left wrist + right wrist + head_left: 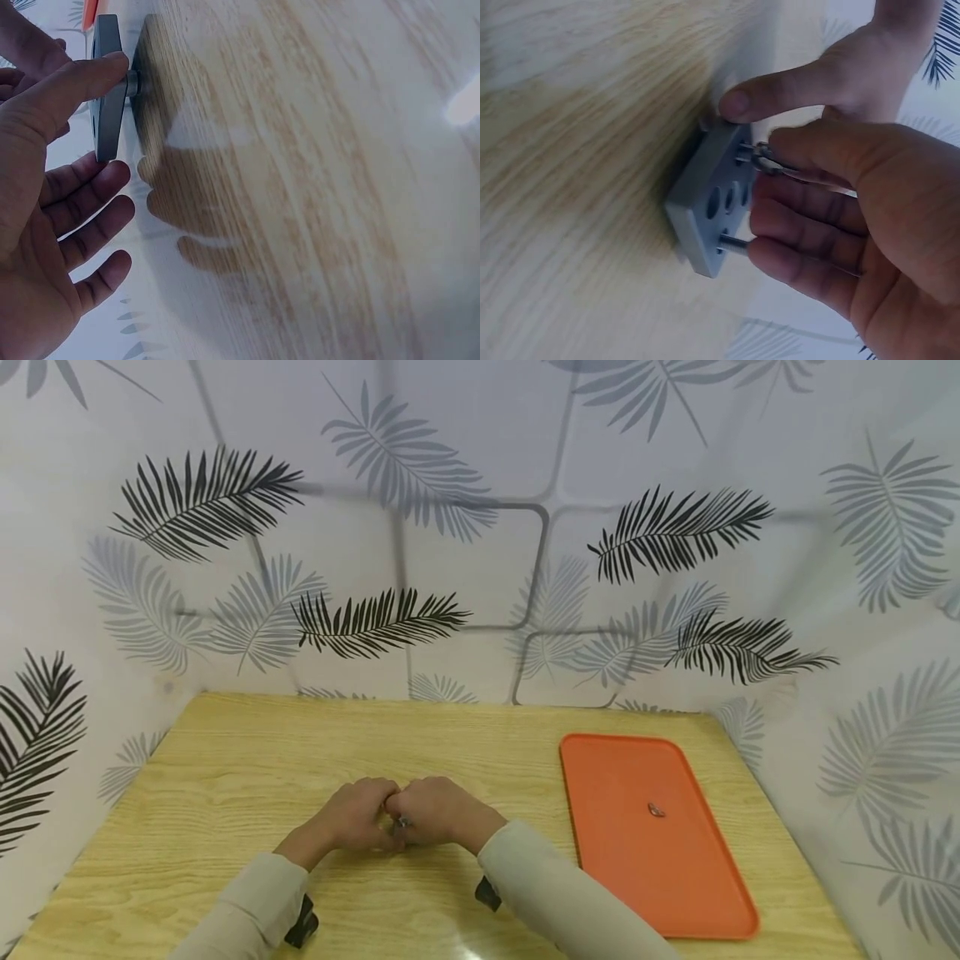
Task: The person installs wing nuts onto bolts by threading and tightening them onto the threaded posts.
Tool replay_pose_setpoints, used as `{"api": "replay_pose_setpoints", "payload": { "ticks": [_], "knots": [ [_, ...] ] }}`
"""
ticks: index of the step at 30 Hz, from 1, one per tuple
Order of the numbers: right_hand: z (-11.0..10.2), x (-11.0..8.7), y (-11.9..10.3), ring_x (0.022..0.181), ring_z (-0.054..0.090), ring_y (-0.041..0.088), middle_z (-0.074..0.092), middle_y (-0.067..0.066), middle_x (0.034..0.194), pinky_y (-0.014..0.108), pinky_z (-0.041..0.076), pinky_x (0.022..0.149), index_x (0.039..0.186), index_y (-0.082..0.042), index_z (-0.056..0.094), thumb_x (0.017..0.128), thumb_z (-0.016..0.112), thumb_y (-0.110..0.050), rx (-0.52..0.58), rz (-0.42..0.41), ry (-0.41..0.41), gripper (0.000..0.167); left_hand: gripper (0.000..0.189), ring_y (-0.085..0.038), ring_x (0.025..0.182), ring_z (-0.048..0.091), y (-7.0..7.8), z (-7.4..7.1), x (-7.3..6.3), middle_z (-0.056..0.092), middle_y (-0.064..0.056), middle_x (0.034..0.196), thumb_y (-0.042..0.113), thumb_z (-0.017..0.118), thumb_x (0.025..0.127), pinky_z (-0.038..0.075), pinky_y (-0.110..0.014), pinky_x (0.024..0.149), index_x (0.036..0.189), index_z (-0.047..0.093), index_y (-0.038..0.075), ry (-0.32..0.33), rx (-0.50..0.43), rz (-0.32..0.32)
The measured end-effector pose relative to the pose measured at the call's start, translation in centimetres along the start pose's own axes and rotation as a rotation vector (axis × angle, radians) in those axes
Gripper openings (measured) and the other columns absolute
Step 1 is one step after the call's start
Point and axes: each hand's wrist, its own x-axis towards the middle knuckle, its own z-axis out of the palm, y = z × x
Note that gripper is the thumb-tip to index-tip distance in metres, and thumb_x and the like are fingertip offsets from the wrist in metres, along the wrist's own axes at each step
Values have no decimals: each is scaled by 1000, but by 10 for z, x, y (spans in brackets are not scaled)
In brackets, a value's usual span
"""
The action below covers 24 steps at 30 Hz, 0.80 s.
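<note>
My left hand [358, 817] and right hand [437, 812] meet above the table. A grey block [694, 214] with several round holes is tilted up on its edge in the right wrist view, two threaded bolts [733, 244] sticking out of its face. My left hand grips this block [110, 127], its thumb over a bolt head and an index fingertip at the edge; the other fingers are loosely bent. Thumb and finger of my right hand [900, 225] pinch a small shiny wing nut [765, 159] at the upper bolt, partly hidden by the fingertips.
An orange tray [637, 877] lies on the right of the wood-grain table [300, 735]. On it sits a small metal piece [656, 810] resembling a wing nut. A leaf-patterned covering [465, 568] stands behind and beside the table.
</note>
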Motion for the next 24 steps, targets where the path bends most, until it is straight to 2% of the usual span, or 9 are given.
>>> {"api": "replay_pose_setpoints", "payload": {
  "ticks": [4,12,19,24],
  "knots": [
    [-4,-1,1,61,40,5,52,-11,70,18,36,58,95,-21,64,93,70,-38,35,-11,-48,18,44,-12,84,58,-1,1,1,65,6,94,38,88,72,48,-35,72,103,65,16,-1,10,-5],
    [-3,2,-2,67,49,4,69,-11,84,21,46,65,95,-23,71,93,69,-34,3,16,-82,11,45,-13,85,60,-1,1,1,65,4,97,35,88,73,50,-36,73,105,65,14,-2,15,0],
    [-5,2,-5,64,51,5,70,-7,81,22,49,63,106,-25,71,92,70,-37,-29,58,-78,19,43,-10,74,47,0,0,1,59,4,87,37,89,72,38,-29,65,98,61,15,0,21,4],
    [-6,1,-6,64,52,5,70,-5,80,21,49,61,102,-20,71,92,72,-34,-57,87,-59,18,43,-11,73,44,1,-1,0,57,2,85,36,89,72,36,-28,65,93,59,14,2,20,8]
  ]
}}
